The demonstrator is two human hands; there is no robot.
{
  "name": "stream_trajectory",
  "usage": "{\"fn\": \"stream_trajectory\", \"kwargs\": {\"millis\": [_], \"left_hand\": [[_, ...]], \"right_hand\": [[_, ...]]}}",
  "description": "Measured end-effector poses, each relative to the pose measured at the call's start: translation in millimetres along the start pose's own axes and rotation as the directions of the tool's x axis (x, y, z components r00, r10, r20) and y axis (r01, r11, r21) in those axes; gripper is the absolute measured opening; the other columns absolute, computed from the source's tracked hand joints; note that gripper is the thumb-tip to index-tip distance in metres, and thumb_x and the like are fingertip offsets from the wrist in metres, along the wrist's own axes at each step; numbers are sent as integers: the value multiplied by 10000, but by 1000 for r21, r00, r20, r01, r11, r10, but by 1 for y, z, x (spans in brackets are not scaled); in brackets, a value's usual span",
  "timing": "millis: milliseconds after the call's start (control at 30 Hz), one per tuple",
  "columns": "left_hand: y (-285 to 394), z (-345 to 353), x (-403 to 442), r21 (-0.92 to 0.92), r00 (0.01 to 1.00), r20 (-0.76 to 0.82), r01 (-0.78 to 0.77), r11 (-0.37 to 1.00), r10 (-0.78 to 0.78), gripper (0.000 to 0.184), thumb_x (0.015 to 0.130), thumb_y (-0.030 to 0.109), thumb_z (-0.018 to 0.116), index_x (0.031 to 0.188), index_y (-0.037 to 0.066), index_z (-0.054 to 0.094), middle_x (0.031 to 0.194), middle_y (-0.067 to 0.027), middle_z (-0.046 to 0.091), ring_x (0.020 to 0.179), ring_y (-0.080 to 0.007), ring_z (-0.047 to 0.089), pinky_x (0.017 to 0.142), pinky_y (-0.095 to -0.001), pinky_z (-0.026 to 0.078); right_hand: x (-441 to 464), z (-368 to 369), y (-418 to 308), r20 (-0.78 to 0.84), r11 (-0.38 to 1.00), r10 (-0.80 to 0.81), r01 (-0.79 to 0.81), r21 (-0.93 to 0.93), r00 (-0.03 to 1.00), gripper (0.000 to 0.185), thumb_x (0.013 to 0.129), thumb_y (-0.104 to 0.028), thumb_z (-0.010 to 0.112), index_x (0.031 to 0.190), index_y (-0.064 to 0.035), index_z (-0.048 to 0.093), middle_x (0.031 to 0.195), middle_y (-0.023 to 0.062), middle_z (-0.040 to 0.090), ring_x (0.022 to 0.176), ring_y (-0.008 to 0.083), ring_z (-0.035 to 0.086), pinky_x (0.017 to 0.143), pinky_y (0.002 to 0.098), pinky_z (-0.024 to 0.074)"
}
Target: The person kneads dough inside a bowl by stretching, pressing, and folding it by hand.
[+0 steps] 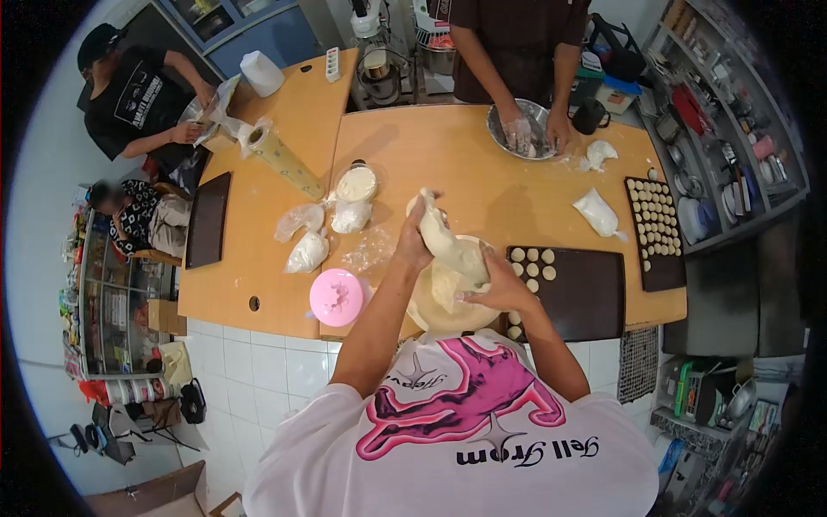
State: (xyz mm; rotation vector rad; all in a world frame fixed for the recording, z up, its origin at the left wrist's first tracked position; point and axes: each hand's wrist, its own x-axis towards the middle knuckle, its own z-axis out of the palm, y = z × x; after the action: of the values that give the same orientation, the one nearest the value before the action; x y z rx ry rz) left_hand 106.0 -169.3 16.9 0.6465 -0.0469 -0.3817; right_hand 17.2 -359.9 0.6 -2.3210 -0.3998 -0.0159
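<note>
A long piece of pale dough [448, 246] stretches between my two hands above a cream-coloured bowl [425, 312]. My left hand [414, 234] grips its upper end, fingers wrapped round it. Lower down and to the right, my right hand [500, 284] holds the other end near the bowl's rim. More dough [448, 289] lies inside the bowl. Just right of the bowl, a dark tray [581, 297] carries several small round dough pieces at its left side. A pink lidded container [337, 297] stands left of the bowl.
Bags of white powder [307, 252] and a tub [356, 184] stand left of centre. Across the table, a co-worker's hands work in a metal bowl [494, 129]. A full tray [659, 267] lies far right, a bag [596, 213] nearby. Two other people are at the left.
</note>
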Motion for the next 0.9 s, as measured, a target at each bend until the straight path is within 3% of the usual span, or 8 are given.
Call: {"fn": "stream_trajectory", "kwargs": {"millis": [200, 300, 333, 433, 533, 700, 767, 900], "left_hand": [[-19, 24, -4, 350, 999, 32, 16, 936, -29, 670, 874, 617, 447, 1208, 36, 468, 1044, -96, 593, 956, -200, 595, 846, -345, 495], [10, 60, -23, 29, 952, 304, 42, 999, -49, 818, 803, 690, 487, 1284, 33, 414, 1171, -138, 559, 1091, -241, 552, 945, -375, 451], [9, 51, -20, 124, 953, 299, 20, 992, -57, 864, 782, 709, 492, 1305, 28, 391, 1200, -149, 543, 1121, -249, 534, 966, -384, 434], [4, 37, -17, 257, 951, 297, 12, 966, -90, 898, 758, 698, 535, 1321, 19, 367, 1213, -167, 532, 1149, -262, 515, 986, -402, 417], [-2, 47, -19, 253, 956, 276, 24, 967, -96, 628, 805, 510, 626, 1166, 21, 464, 1030, -143, 589, 984, -235, 575, 865, -381, 475], [2, 61, -23, 531, 987, -159, 101, 841, -19, 209, 792, 189, 722, 765, 64, 557, 608, -28, 535, 540, -149, 569, 515, -322, 496], [2, 58, -18, 412, 959, -283, 95, 906, 28, 238, 798, 232, 718, 741, 82, 542, 566, -19, 509, 475, -136, 527, 465, -313, 472], [2, 38, -3, -19, 923, -384, 15, 1000, -21, 299, 805, 288, 709, 679, 123, 493, 512, -14, 466, 418, -137, 470, 433, -292, 442]], "right_hand": [[26, -5, -39, -30, 868, 159, -125, 480, 987, 762, 596, -288, 850, 1191, 37, 504, 1071, 166, 616, 990, 248, 605, 875, 349, 476], [29, -4, -19, 173, 573, 210, -265, 776, 962, 591, 647, -163, 812, 1137, 27, 541, 1004, 105, 639, 904, 194, 629, 810, 312, 504], [24, -13, -27, 175, 364, 197, -238, 901, 965, 515, 685, -76, 757, 1147, 5, 544, 1021, 78, 633, 887, 155, 621, 794, 303, 502], [25, -25, -24, 372, 147, 196, -402, 904, 908, 525, 684, -58, 741, 1164, -3, 536, 1003, 66, 630, 892, 148, 606, 796, 306, 494], [36, -20, -38, 353, 523, 231, -421, 741, 907, 529, 699, -76, 727, 1179, -2, 517, 987, 60, 624, 910, 161, 595, 812, 317, 483], [36, -14, -40, 403, 759, 81, -319, 568, 911, 409, 726, -165, 719, 1078, -13, 576, 982, 95, 642, 907, 212, 605, 835, 340, 466], [33, 8, -20, 422, 845, -46, -190, 500, 905, 373, 740, -195, 707, 1043, -8, 596, 962, 122, 652, 891, 228, 614, 832, 341, 466], [31, -9, -52, 354, 825, 140, -307, 475, 925, 324, 748, -134, 686, 1032, 0, 605, 882, 86, 632, 855, 166, 588, 806, 324, 460]]}}
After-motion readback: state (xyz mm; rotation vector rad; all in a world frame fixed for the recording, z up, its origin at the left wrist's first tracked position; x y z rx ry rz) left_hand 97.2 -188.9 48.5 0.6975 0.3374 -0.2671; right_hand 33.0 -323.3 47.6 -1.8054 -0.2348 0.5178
